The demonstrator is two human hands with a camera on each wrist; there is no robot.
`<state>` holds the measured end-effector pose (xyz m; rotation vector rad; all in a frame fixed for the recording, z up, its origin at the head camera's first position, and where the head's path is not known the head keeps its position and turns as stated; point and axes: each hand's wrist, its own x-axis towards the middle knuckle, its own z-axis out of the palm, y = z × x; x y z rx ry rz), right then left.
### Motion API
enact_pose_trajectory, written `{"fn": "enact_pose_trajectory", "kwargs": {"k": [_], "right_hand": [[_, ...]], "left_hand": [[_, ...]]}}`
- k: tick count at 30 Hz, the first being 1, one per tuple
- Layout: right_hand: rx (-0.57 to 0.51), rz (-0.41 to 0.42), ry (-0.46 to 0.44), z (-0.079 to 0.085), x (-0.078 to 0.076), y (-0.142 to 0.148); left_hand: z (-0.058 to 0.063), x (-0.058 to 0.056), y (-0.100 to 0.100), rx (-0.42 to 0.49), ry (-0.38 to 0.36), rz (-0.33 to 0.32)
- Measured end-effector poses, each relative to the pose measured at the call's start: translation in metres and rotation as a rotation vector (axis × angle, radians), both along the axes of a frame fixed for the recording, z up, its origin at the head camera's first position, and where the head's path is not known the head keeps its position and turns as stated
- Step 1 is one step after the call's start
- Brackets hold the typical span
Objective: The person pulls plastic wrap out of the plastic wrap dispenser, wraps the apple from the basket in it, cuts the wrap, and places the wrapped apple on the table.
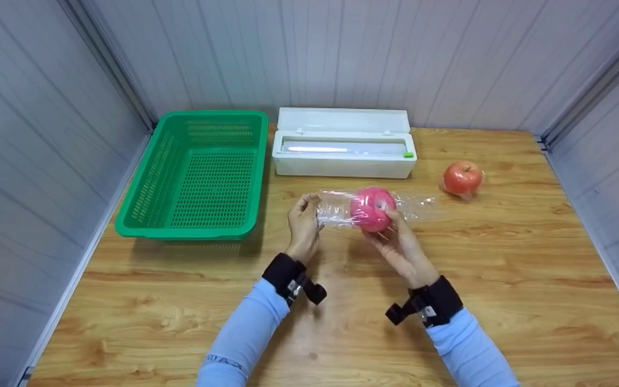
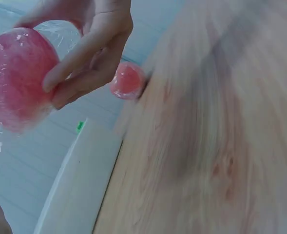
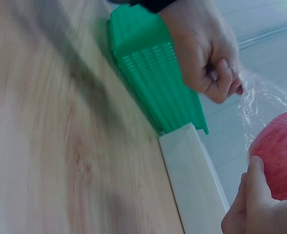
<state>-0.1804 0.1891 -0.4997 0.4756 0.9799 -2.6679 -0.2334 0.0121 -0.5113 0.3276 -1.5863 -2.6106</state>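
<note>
A pinkish-red apple (image 1: 372, 207) with clear plastic film (image 1: 336, 208) around it is held above the table. My right hand (image 1: 398, 250) grips the apple, thumb near its stem end and fingers beneath. To its left, my left hand (image 1: 304, 223) pinches the gathered end of the film, which stretches between hand and apple. Another loose stretch of film trails off to the right of the apple. The right wrist view shows the left fingers (image 3: 223, 80) curled on the film. In the left wrist view the wrapped apple (image 2: 19, 80) sits in the right hand's fingers.
A green plastic basket (image 1: 191, 232) stands at the left. Behind my hands is a white film box (image 1: 344, 166) with its lid up, a roll inside and a green slider at its right end. A second apple (image 1: 462, 178), wrapped in film, rests at the right. Panels enclose the table.
</note>
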Motion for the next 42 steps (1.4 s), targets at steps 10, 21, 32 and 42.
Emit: {"fn": "enact_pose_trajectory", "kwargs": {"k": [10,21,32,42], "right_hand": [[-0.053,0.082,0.069,0.008,0.007,-0.017],[-0.008,0.142,0.082,0.012,0.016,-0.026],[0.088,0.159,0.084,0.009,0.017,-0.027],[0.064,0.073,0.065,0.005,0.01,-0.014]], "left_hand": [[-0.012,0.01,0.012,0.327,-0.096,-0.053],[-0.016,0.021,0.041,0.436,-0.111,-0.082],[-0.026,0.023,0.037,0.14,-0.066,-0.059],[-0.02,0.009,-0.003,0.044,-0.322,0.022]]}}
